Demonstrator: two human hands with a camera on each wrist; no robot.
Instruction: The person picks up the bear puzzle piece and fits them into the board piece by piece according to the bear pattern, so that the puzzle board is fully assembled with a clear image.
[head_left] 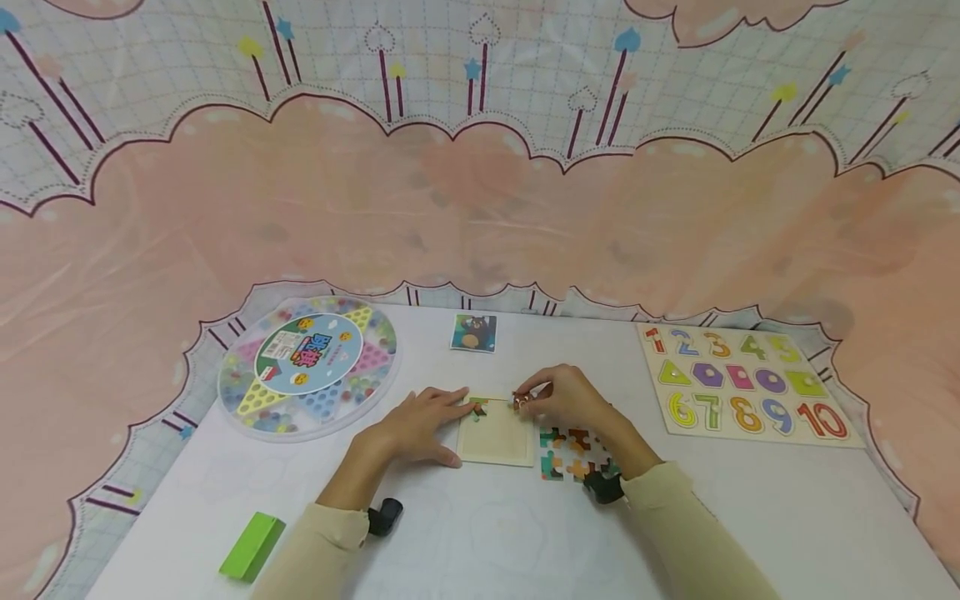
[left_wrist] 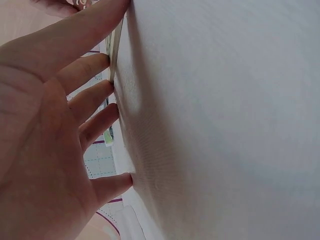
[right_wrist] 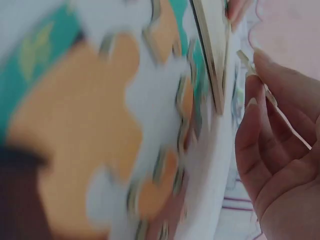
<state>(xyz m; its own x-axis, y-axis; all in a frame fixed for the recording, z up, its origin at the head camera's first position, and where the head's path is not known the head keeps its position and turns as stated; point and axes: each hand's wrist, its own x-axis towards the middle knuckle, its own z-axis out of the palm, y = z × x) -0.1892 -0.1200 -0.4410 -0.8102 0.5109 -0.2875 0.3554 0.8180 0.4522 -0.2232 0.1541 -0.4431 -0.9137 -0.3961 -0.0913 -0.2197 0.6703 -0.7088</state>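
A shallow wooden puzzle tray (head_left: pixel 497 442) lies on the white table, with a green-and-brown puzzle piece (head_left: pixel 478 408) at its upper left corner. My left hand (head_left: pixel 423 425) is spread along the tray's left side, index fingertip at that piece and thumb at the lower left corner. Over the upper right corner, my right hand (head_left: pixel 566 396) pinches a brown jigsaw piece (head_left: pixel 521 401) between thumb and fingers. The right wrist view shows this thin piece (right_wrist: pixel 244 61) edge-on, above the table. Several loose jigsaw pieces (head_left: pixel 573 446) in green, orange and brown lie right of the tray, partly hidden under my right forearm.
Behind the tray lies a small picture card (head_left: pixel 474 333) of a dark bear. A round, clear-covered game board (head_left: pixel 307 367) sits at the left, a wooden number board (head_left: pixel 750 383) at the right. Near the front left is a green block (head_left: pixel 252 547).
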